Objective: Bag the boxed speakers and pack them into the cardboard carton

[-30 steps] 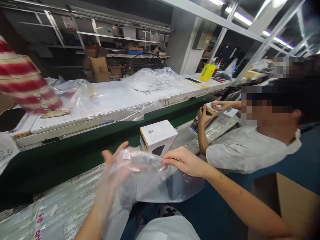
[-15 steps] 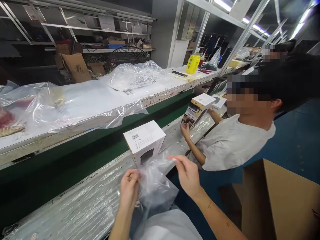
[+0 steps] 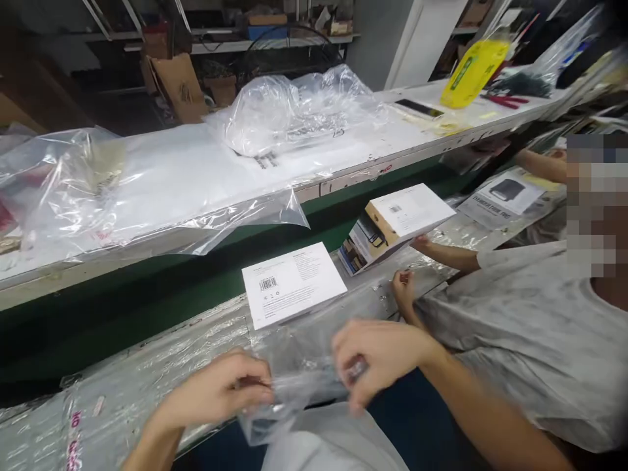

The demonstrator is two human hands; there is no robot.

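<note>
A clear plastic bag is stretched between my two hands at the near edge of the bench. My left hand pinches its left edge and my right hand grips its right edge. Just behind the bag stands a white box with a barcode label on its top, on the plastic-covered work surface. To the right, a co-worker's hand rests on the surface, and the co-worker tilts another white box with a printed side.
A green conveyor side runs behind the work surface. Above it lies a white bench with crumpled clear bags and a yellow bottle. The co-worker in a grey shirt sits close at right.
The view tipped downward and closer. My hands lowered and drew the bag taut between them. The co-worker's box moved nearer to the white box and tilted flatter.
</note>
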